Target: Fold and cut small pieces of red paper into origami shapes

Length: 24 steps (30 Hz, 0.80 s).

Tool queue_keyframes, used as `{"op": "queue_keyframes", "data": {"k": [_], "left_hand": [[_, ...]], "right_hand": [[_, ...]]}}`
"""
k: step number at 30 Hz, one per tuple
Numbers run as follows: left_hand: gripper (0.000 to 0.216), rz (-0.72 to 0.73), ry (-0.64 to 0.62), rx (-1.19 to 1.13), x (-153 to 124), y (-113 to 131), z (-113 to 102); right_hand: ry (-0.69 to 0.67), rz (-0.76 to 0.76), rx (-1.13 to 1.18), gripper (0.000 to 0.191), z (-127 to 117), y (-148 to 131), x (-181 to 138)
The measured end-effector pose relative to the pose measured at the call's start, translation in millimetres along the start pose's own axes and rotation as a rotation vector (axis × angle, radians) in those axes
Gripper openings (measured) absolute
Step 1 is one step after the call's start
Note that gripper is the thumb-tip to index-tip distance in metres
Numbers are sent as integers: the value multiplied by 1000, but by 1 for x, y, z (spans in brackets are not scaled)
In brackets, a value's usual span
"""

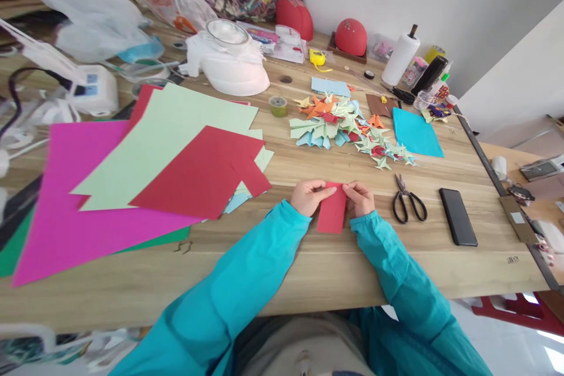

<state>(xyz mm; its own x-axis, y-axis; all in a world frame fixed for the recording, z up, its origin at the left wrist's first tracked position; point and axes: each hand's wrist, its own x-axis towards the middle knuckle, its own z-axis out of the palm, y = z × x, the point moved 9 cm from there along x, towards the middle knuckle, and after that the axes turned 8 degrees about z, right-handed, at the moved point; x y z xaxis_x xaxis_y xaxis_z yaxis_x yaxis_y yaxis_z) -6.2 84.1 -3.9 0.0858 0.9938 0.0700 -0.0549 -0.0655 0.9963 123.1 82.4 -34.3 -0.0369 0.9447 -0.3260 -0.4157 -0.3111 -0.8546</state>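
A small red paper rectangle [331, 214] is held just above the table's front part, between both of my hands. My left hand [308, 195] pinches its upper left corner with thumb and fingers. At the upper right corner, my right hand [360, 197] pinches the same paper. Black-handled scissors [408, 202] lie to the right of my right hand, blades pointing away from me. Left of my hands rests a stack of coloured sheets, with a red sheet [202, 173] on top of a pale green sheet [176, 129] and a magenta sheet [101, 229].
Beyond my hands lies a pile of folded paper pieces [330, 120]. A blue sheet [416, 132] is to its right, a tape roll [278, 106] to its left. A black phone [458, 217] lies at the right. White bags [99, 17] and a white cap [235, 64] crowd the back left.
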Motion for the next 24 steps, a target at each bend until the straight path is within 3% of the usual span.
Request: {"op": "queue_keyframes", "data": {"k": [7,13,24], "left_hand": [[32,-47,-15,-25,-1,-4,2],[38,11,-16,-2,-1,5,2],[39,85,43,89,1,7,-5]], "right_hand": [[8,-14,-10,37,1,-2,1],[17,-61,-52,37,-2,-3,1],[13,-18,-99,36,-1,1,1]]}}
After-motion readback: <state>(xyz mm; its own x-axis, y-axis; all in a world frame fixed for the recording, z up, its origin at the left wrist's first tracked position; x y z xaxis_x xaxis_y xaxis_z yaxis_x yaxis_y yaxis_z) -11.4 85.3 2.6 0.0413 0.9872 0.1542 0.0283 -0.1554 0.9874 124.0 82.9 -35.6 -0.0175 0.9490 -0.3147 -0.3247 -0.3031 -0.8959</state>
